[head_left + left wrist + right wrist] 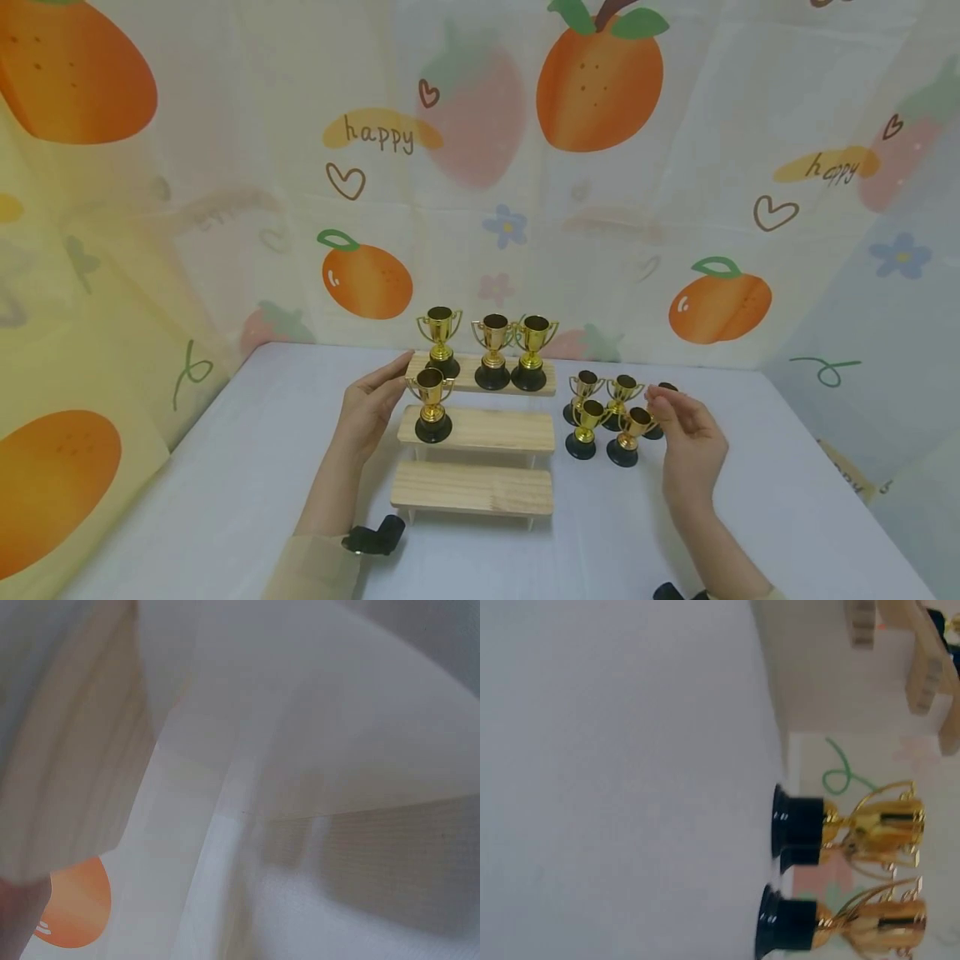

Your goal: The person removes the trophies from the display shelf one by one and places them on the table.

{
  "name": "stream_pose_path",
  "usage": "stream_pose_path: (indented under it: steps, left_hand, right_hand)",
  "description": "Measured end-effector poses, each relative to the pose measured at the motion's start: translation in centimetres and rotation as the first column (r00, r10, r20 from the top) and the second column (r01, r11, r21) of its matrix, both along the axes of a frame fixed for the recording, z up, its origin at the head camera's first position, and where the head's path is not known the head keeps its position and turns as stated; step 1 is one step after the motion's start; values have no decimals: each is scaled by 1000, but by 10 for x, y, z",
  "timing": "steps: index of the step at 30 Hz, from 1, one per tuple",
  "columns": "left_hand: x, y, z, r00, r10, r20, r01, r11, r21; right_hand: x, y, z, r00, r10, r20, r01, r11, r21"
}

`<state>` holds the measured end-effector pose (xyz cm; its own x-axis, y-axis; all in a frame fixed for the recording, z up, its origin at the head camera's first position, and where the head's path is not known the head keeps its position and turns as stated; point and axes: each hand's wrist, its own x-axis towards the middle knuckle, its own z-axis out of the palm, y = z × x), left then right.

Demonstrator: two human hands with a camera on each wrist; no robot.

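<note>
A three-tier wooden display stand (472, 487) stands mid-table. My left hand (367, 408) holds the left end of its top board; the left wrist view shows a fingertip (22, 915) at the end of a wooden board (82, 750). Three small gold trophies with black bases, including a trophy (441, 333) at the left, stand on the top tier. Another gold trophy (432, 404) stands at the left of the middle tier. My right hand (693, 442) pinches the rearmost-right trophy (654, 432) of the table group, its cup partly hidden by my fingers.
Several other trophies stand upright close together right of the stand, among them a front trophy (626, 442) and a left trophy (583, 433). The white tabletop (225, 500) meets a fruit-print cloth (465, 217) behind. The right wrist view shows trophies (855, 825) sideways.
</note>
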<state>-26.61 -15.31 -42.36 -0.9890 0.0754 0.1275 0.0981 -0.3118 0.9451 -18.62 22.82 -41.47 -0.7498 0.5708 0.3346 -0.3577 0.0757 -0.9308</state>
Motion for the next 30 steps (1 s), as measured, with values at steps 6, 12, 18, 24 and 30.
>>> stream_pose_path:
  steps: [6,12,18,24,30]
  left_hand:
    - [-1,0,0,1000,4,2,-4,1000,-1]
    - [-3,2,-1,1000,-1,2,1,1000,2]
    - [-4,2,-1,1000,3,5,-3,1000,8]
    - [-3,2,-1,1000,1,20,-1,1000,12]
    - [0,0,0,1000,11,26,-11,1000,-5]
  right_hand:
    - [4,-21,11,993,116,-11,-117,993,-22]
    - [11,-37,18,971,238,10,-238,971,6]
    - [16,-53,17,943,333,16,-333,940,75]
    - [14,-76,18,919,392,45,-395,914,92]
    - [11,-100,20,878,475,62,-479,865,152]
